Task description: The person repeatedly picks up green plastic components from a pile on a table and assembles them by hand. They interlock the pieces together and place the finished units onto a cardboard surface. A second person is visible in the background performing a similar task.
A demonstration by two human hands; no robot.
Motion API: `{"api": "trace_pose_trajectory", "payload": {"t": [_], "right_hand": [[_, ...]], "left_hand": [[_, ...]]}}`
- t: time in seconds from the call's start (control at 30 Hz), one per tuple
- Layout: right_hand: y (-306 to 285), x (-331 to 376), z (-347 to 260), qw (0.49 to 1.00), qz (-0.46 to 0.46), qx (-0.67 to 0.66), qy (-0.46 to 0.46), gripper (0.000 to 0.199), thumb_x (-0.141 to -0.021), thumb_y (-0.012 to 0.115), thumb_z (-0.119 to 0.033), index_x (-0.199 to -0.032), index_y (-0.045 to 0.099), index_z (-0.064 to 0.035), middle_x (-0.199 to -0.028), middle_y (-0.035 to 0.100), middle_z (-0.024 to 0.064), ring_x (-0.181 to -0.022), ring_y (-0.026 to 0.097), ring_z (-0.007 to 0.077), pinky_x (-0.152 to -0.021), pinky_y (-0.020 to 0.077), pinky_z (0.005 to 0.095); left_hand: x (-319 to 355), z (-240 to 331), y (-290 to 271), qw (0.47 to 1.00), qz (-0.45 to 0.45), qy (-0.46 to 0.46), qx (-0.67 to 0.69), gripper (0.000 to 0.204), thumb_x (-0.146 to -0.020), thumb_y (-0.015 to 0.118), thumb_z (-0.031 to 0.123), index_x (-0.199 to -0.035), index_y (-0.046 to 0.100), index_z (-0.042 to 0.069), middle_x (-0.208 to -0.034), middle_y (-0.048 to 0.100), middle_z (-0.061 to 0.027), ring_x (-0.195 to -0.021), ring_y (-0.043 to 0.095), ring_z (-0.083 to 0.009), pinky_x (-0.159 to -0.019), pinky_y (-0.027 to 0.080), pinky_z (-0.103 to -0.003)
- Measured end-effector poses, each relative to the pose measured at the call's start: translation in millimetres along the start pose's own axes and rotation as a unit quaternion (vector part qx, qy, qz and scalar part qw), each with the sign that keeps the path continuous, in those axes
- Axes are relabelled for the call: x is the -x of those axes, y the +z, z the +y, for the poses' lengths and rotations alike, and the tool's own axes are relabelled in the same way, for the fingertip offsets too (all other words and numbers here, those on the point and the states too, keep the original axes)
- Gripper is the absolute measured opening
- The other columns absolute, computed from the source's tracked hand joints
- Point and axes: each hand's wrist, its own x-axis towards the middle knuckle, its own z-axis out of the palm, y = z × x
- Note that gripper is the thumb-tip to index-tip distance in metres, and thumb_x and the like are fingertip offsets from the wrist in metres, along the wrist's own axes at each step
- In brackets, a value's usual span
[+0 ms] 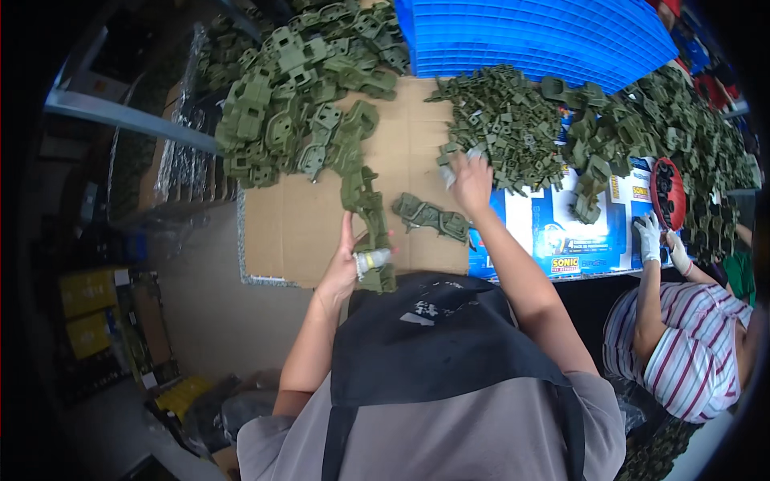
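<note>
Here the left hand (346, 260) grips a stacked strip of green parts (367, 210) upright at the near edge of the cardboard sheet (281, 232). The right hand (472, 183) reaches into the small-clip pile (501, 120) near the sheet's right edge, fingers closing on clips. Another linked piece (429, 216) lies between the hands. Beyond, blue crates (537, 36) line the far edge.

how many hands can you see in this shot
4. The left hand holds a green part on the cardboard. The right hand reaches into the small-parts pile. A co-worker's two gloved hands work at right.
</note>
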Motion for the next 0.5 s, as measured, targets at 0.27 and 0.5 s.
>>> {"api": "trace_pose_trajectory", "payload": {"t": [0.27, 0.5], "right_hand": [[13, -7, 10, 0.984, -0.073, -0.152, -0.048, 0.025, -0.074, 0.065, -0.014, -0.095, 0.055, -0.0076, -0.094, 0.059, 0.0113, -0.083, 0.056, 0.0284, -0.068, 0.0433, 0.0378], [-133, 29, -30, 0.916, -0.150, -0.317, -0.193, 0.027, -0.071, 0.064, -0.002, -0.097, 0.063, -0.0067, -0.092, 0.062, 0.0141, -0.083, 0.061, 0.0303, -0.070, 0.0488, 0.0359]], "left_hand": [[-16, 8, 19, 0.992, 0.021, -0.051, 0.113, 0.081, -0.080, 0.066, 0.030, -0.138, 0.011, 0.016, -0.126, 0.042, -0.0161, -0.105, 0.054, -0.0283, -0.086, 0.048, -0.042], [-33, 21, 50, 0.993, 0.061, -0.052, -0.089, 0.079, -0.072, 0.074, 0.013, -0.135, 0.027, 0.007, -0.115, 0.051, -0.0071, -0.101, 0.051, -0.0153, -0.083, 0.045, -0.029]]}}
